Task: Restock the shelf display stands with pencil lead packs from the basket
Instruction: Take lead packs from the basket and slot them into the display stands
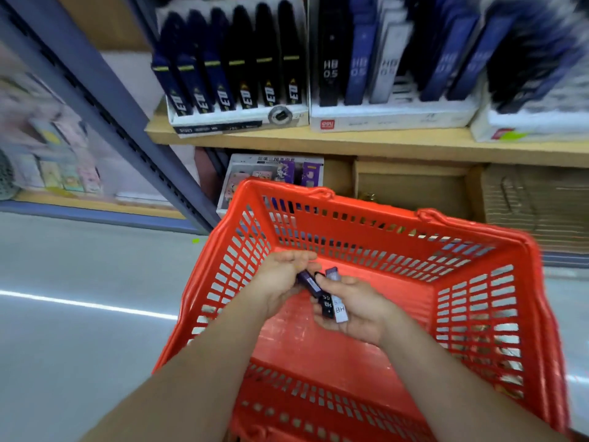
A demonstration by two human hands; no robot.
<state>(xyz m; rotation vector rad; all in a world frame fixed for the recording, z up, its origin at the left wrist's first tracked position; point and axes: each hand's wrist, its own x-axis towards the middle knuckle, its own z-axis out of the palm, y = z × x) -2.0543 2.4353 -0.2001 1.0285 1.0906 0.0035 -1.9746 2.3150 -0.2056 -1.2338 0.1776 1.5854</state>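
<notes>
Both my hands are inside the red basket (478, 314), which stands on the floor below the shelf. My left hand (280, 282) pinches a dark blue pencil lead pack (308, 282) by one end. My right hand (357, 309) lies palm up and holds a black pack (326, 306) and a white pack (339, 309), both marked HB. The basket floor around my hands shows no other packs. On the shelf above stand three white display stands: a left one (239, 121) with dark packs, a middle one (392, 118) with black, blue and white HB 0.5 packs, and a right one (522, 126), blurred.
A grey metal upright (105, 110) runs diagonally at the left. Below the wooden shelf board (350, 140) sit a printed box (274, 173) and brown cardboard boxes (414, 186). Grey floor (79, 298) lies to the left of the basket.
</notes>
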